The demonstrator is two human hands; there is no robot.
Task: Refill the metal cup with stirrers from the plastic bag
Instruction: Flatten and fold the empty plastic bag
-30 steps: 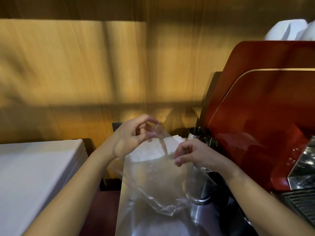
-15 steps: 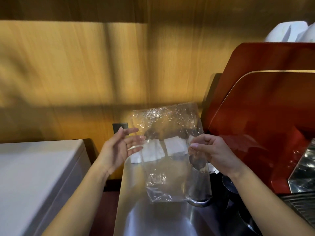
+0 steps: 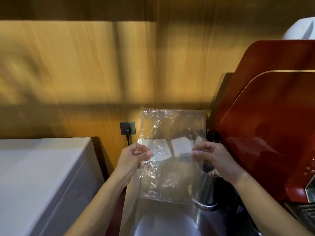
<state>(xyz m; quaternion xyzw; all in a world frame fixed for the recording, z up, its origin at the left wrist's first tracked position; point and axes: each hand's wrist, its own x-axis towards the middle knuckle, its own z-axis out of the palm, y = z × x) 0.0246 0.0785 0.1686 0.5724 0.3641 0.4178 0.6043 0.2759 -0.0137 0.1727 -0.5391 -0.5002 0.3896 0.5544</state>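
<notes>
A clear, crinkled plastic bag [image 3: 172,155] is stretched flat and upright in front of me, looking empty. My left hand [image 3: 134,157] pinches its left edge and my right hand [image 3: 213,157] pinches its right edge, at about mid-height. The metal cup [image 3: 204,189] stands on the steel counter just below my right hand, partly behind the bag; dark stirrer ends [image 3: 209,169] show at its mouth. White napkins [image 3: 179,147] are visible through the bag.
A red espresso machine [image 3: 265,133] fills the right side. A white appliance top [image 3: 39,176] lies at the left. The steel counter [image 3: 162,220] runs between them, with a wall socket and plugged cable [image 3: 127,128] on the wooden wall behind.
The bag has gone from crumpled between my hands to spread out flat. My left hand, open half a second ago, now pinches the bag's left edge.
</notes>
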